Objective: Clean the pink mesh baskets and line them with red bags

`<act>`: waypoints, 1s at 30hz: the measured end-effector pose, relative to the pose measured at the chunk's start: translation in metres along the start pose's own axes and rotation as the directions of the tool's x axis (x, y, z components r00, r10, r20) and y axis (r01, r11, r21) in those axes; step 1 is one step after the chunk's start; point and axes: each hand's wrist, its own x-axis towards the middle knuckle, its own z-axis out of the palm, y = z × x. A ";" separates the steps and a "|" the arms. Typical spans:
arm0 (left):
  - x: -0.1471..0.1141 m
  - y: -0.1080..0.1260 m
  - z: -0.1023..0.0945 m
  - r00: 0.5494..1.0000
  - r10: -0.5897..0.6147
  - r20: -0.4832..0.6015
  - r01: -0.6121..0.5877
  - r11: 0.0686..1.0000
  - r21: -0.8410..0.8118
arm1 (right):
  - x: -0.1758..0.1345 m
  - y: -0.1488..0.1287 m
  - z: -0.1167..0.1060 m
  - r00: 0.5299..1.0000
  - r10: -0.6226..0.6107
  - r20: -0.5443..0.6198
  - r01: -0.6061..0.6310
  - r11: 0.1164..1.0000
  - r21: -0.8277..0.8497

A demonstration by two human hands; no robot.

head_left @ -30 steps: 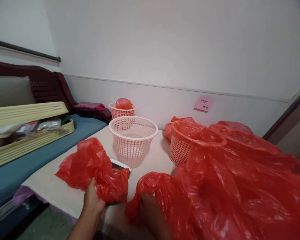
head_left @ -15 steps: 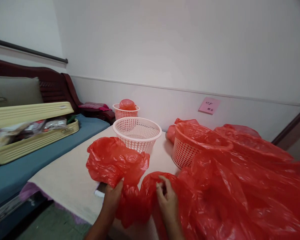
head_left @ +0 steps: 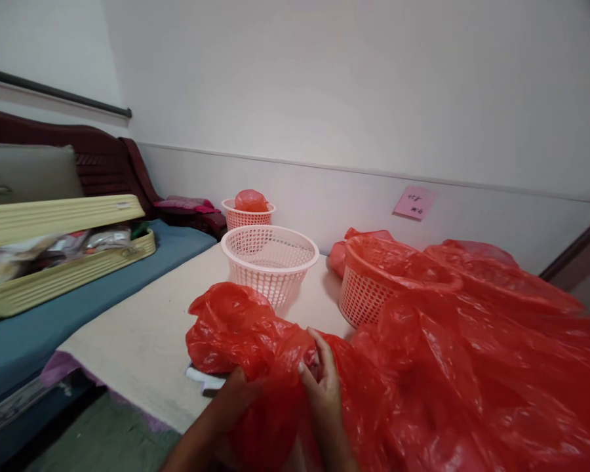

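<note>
Red plastic film dominated the foreground of the head view, where a crumpled bag [head_left: 231, 321] lay across your two hands above the near part of the pale surface [head_left: 142, 347]. One second earlier, a strip of that surface had shown between the film at your left hand [head_left: 240, 396] and the film at your right hand [head_left: 322, 380]; by this moment the two masses had met, so the work was concentrated in one bunch rather than at two separate places. Your right thumb and fingers pinched a fold of the bag. Your left thumb lay against the film, but its fingers were hidden, and how firmly they closed could not be told. Beneath the bag's left end, a white-edged object [head_left: 206, 380] protruded, mostly covered. Just behind the bag stood the pale pink basket [head_left: 270, 282]; to its right, a red-lined basket [head_left: 361, 298] adjoined the large heap of film [head_left: 476, 380]. Whether the bag was joined to that heap could not be determined.
</note>
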 end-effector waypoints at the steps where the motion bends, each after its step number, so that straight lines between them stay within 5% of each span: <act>1: -0.001 0.003 0.000 1.000 -0.024 0.007 0.024 1.000 -0.011 | -0.001 0.001 0.000 1.000 0.014 0.018 -0.014 1.000 0.001; 6: 0.008 0.010 -0.014 0.986 -0.006 -0.165 -0.010 0.996 -0.092 | -0.005 -0.002 0.004 0.998 0.033 0.047 -0.030 0.997 -0.064; 12: 0.019 0.012 -0.040 0.915 0.124 -0.383 -0.139 0.990 -0.012 | -0.001 -0.006 0.007 0.999 0.028 -0.027 -0.030 0.997 -0.065; 20: 0.024 0.005 -0.055 0.895 0.314 -0.318 -0.221 0.929 0.296 | 0.005 -0.015 -0.005 0.978 -0.143 -0.153 0.109 0.972 -0.209; 25: 0.019 0.000 -0.052 0.931 0.302 -0.203 -0.189 0.877 0.441 | -0.007 -0.016 0.006 0.948 -0.301 0.107 0.316 0.835 -0.450; 30: 0.020 0.001 -0.046 0.935 0.265 -0.234 -0.153 0.900 0.408 | -0.010 -0.013 0.017 0.835 -0.319 0.449 0.534 0.667 -0.520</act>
